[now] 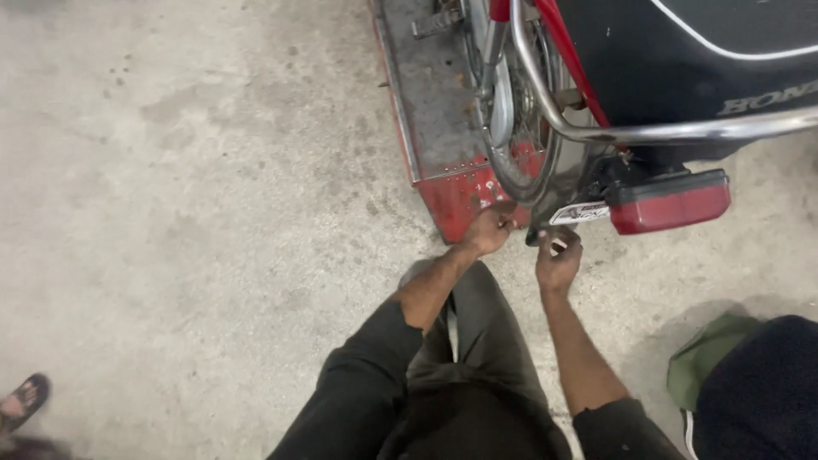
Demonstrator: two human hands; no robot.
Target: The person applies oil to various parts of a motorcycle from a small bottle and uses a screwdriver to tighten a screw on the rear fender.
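I look down at the rear of a red and black motorcycle standing on a red metal ramp. My left hand reaches to the lower edge of the rear mudguard, fingers curled against it near the tyre. My right hand is just below the number plate, fingers bent around a small part that I cannot make out. A red tail light sits right of my hands. My dark trousers fill the bottom.
A chrome grab rail curves over the rear wheel. Another person's dark and green clothing is at the bottom right, and a sandalled foot at the bottom left. Bare concrete floor spreads left.
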